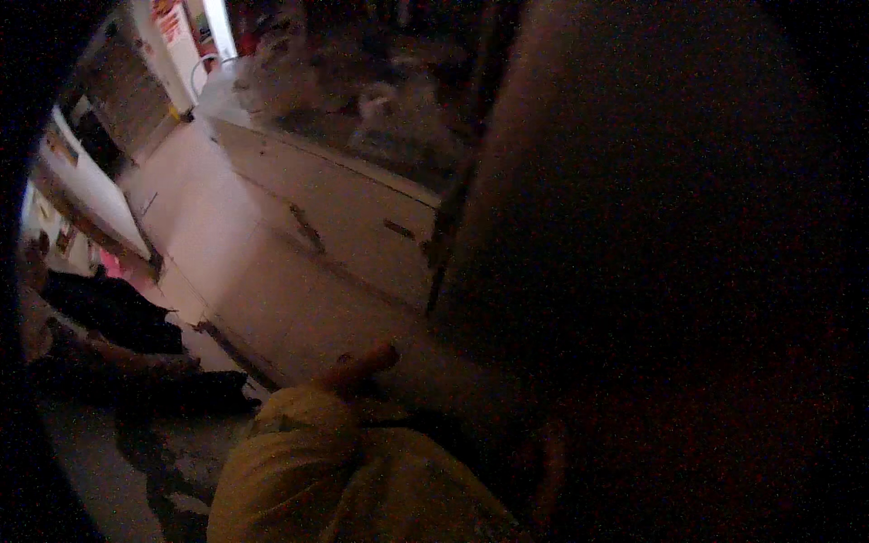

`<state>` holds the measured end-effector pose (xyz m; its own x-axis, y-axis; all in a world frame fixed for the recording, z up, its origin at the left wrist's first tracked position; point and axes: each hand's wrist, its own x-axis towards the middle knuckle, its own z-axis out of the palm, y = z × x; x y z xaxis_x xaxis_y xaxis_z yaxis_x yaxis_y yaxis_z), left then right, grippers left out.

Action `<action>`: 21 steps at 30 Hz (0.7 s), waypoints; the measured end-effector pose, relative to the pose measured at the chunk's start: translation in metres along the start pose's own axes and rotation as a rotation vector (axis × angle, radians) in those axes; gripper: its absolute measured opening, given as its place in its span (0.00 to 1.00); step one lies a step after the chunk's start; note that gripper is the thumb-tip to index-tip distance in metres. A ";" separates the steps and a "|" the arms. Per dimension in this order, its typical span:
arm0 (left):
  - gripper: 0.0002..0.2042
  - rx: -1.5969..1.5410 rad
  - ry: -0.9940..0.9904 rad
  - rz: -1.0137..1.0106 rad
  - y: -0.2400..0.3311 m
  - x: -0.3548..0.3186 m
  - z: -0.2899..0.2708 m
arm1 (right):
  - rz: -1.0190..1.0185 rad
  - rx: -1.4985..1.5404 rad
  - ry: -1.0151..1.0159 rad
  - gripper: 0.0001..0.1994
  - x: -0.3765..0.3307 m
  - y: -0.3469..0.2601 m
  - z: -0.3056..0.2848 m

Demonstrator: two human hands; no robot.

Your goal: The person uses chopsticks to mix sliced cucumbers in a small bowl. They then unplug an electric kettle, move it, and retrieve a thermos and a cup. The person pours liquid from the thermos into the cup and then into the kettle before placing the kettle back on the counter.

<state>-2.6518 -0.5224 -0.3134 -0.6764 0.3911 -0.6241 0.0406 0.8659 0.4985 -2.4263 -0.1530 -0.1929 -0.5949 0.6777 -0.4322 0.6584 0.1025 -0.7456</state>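
The head view is very dark and blurred. Yellow cloth of my clothing (389, 480) fills the lower middle. Just beyond its upper edge a skin-toned, elongated shape, seemingly my left hand (360, 368), stretches over the pale floor; its fingers do not show separately. I see no object in it. Farther right, deep in shadow, a faint reddish shape that may be my right hand (549, 462) hangs beside the yellow cloth. Its fingers and anything in them are lost in the dark.
Pale floor (213, 213) runs toward a lit opening at the far left. A large dark upright panel (625, 181) stands at right. Beside the floor are a low ledge (339, 181), a white panel edge (100, 181) and black cloth-like items (113, 308).
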 end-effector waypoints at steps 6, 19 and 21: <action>0.14 -0.197 0.059 -0.007 -0.080 -0.063 0.010 | -0.132 -0.083 -0.331 0.19 -0.055 -0.124 0.102; 0.13 -0.831 0.798 -0.457 -0.263 -0.263 -0.030 | -0.854 -0.721 -1.463 0.22 -0.188 -0.261 0.392; 0.12 -0.947 0.882 -0.524 -0.285 -0.295 -0.023 | -0.878 -0.760 -1.510 0.22 -0.212 -0.260 0.418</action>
<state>-2.4805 -0.8919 -0.2577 -0.7069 -0.5381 -0.4591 -0.6255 0.1725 0.7609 -2.6645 -0.6277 -0.1196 -0.3983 -0.8038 -0.4419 -0.2250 0.5527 -0.8024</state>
